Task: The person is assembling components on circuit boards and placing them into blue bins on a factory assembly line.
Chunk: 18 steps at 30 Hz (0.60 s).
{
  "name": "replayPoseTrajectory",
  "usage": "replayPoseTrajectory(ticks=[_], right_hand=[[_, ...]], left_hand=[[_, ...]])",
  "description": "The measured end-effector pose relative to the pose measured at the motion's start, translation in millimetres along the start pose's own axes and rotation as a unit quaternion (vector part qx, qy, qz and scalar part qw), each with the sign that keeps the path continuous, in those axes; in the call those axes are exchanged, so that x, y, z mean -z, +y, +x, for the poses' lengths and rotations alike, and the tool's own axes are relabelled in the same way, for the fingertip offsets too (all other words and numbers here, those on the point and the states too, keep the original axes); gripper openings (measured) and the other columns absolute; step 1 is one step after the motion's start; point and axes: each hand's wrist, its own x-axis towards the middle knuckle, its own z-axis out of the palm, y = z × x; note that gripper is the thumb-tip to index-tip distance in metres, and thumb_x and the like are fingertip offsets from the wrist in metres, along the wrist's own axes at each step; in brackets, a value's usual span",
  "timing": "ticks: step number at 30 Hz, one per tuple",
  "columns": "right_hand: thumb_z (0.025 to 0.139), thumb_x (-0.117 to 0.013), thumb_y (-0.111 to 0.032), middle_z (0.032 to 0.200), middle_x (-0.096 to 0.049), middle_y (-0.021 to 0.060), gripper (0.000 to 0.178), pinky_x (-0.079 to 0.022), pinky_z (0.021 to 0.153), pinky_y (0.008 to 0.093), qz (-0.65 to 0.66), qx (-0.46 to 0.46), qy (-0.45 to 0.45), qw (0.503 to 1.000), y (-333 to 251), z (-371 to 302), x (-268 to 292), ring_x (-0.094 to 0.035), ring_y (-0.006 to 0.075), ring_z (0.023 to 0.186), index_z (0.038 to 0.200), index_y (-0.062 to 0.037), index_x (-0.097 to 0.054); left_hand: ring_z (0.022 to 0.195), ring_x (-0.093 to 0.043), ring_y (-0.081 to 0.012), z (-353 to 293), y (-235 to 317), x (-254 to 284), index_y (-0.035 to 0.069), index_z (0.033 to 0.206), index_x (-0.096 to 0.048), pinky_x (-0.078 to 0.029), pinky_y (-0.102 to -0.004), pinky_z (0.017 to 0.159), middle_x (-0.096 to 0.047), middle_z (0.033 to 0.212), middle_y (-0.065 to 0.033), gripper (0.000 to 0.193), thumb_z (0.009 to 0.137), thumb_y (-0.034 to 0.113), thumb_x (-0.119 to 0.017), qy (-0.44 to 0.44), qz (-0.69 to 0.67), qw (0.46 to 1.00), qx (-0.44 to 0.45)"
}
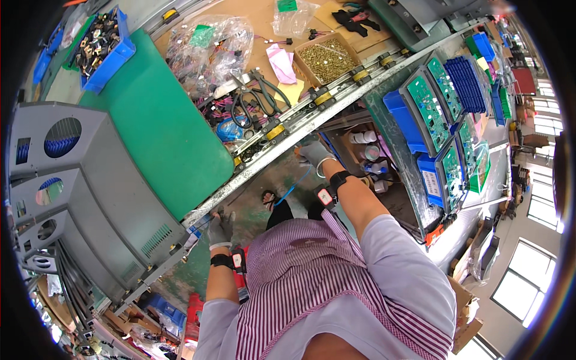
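Observation:
My left hand [221, 229], in a grey glove, hangs low beside the near edge of the workbench, by the corner of a grey metal housing [129, 192]. Its fingers look loosely apart, with nothing seen in them. My right hand [314, 153], gloved as well with bare fingertips, reaches forward below the bench rail, beside the opening of a shelf [393, 204]. Its fingers are stretched out and hold nothing that I can see. A thin blue cord [294, 189] runs below this hand; whether the two touch is unclear.
On the bench lie a green mat [144, 126], black-handled pliers [262, 96], bagged wire harnesses [210, 51] and a box of brass-coloured small parts [326, 59]. A roller rail [324, 99] edges it. Green circuit boards [427, 107] stand in racks at right; a blue bin [108, 51] sits far left.

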Motion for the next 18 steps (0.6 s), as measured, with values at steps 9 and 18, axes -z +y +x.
replayPoseTrajectory(ticks=[9,18], right_hand=[[0.074,-0.060,-0.011,0.063,-0.056,0.0065,0.016,-0.054,0.053,0.0288,-0.034,0.016,-0.007,0.999,0.7,1.2,5.6,-0.055,0.0139,0.051,0.081,0.0027,-0.058],[0.076,-0.059,-0.010,0.065,-0.056,0.0084,0.017,-0.053,0.050,0.0292,-0.050,-0.002,-0.007,0.999,-5.0,5.9,2.0,-0.056,0.0159,0.052,0.086,0.0035,-0.057]], left_hand=[[0.092,-0.055,-0.0224,0.1,-0.5,-7.1,0.013,0.091,-0.052,-0.036,-0.0499,0.094,-0.058,0.109,-0.0047,0.009,0.082,0.010,-0.053,0.008,0.022,1.000,-0.011],[0.078,-0.057,-0.0203,-6.7,0.9,-31.2,0.010,0.086,-0.052,-0.041,-0.0473,0.089,-0.061,0.088,-0.0042,0.005,0.083,0.007,-0.050,0.080,0.027,0.996,-0.008]])
